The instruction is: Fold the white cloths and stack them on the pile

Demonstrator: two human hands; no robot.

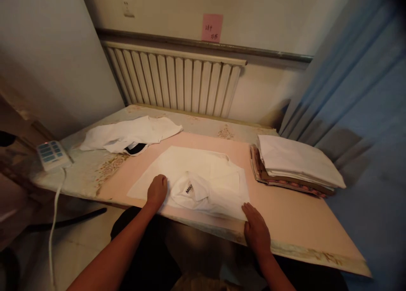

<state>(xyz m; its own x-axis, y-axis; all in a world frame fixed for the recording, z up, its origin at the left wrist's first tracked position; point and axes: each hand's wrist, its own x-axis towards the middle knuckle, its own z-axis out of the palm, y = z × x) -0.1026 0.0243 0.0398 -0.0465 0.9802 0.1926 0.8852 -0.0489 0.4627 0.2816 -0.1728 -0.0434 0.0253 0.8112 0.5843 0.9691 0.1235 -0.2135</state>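
Observation:
A white shirt (222,198) lies partly folded on the pink table covering, with a bunched part and dark printed letters near its front middle. My left hand (157,193) is closed at the shirt's left side, its fingers curled in on the cloth; the fingertips are hidden. At the front right corner of the shirt, my right hand (256,229) grips the edge of the cloth between fingers and thumb. Behind, to the left, another white garment (130,133) is spread loosely, with a black patch showing at its near edge.
A stack of folded cloths (296,162) sits on the right of the table (294,217). At the left table edge lies a white power strip (53,155) with its cord hanging down. A radiator (177,79) is behind the table, and a blue curtain (358,126) hangs on the right.

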